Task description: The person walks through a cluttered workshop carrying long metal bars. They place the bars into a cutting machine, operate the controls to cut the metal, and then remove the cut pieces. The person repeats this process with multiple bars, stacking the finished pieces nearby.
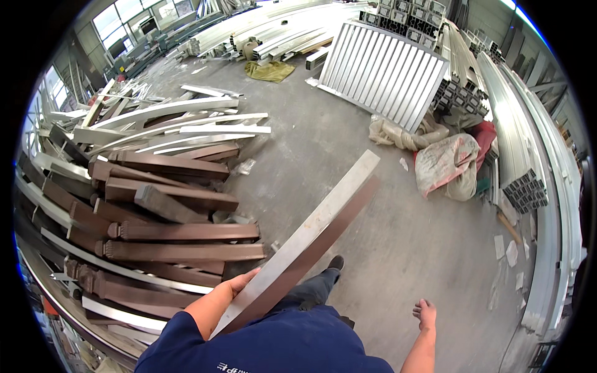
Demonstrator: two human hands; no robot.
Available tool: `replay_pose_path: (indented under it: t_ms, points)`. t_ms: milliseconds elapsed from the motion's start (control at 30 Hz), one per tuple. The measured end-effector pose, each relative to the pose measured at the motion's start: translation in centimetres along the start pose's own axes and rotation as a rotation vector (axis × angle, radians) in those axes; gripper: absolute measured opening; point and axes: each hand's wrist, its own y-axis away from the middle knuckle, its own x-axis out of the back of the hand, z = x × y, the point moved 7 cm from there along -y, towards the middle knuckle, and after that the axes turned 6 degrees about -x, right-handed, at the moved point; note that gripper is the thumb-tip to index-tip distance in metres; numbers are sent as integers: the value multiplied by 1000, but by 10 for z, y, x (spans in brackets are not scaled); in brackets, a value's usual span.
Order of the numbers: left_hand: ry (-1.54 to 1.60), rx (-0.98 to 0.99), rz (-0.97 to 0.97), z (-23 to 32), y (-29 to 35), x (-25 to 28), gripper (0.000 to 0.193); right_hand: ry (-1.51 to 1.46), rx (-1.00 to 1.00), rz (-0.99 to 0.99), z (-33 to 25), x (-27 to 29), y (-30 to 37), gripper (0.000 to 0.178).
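Observation:
My left hand (239, 282) is closed on the edge of a long square metal post (311, 217), near its lower end. The post has a pale, scuffed upper face and a brown side. It slants across my front, with its far end up and to the right over the floor. Its near end is partly hidden by my arm and blue shirt. Out to the right, away from the post, my right hand (426, 313) hangs in the air with loosely bent fingers and nothing in it.
A heap of brown posts (186, 232) and pale bars (168, 115) lies along the left. A slatted silver panel (380, 71) leans on stacked profiles at the far right, with crumpled sacks (451, 163) below it. Long metal profiles (519, 155) line the right side. A green cloth (269, 71) lies on the far floor.

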Motion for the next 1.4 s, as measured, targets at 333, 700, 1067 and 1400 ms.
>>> replay_pose_path:
  t_ms: [333,700,1067,1400]
  points:
    - [-36,92,11,248,-199,-173,69,246,-424,-107,-109,4,-201,31]
    - [45,38,149,479,-384,-213,68,182,-754,-144,-246,-23,-446,44]
    - [320,-96,301,721,-450,-225,68,257,-62,-277,-835,-306,-786,28]
    - [568,-353,327,959,-530,-77,70,829,98,-498,-1039,-620,-852,21]
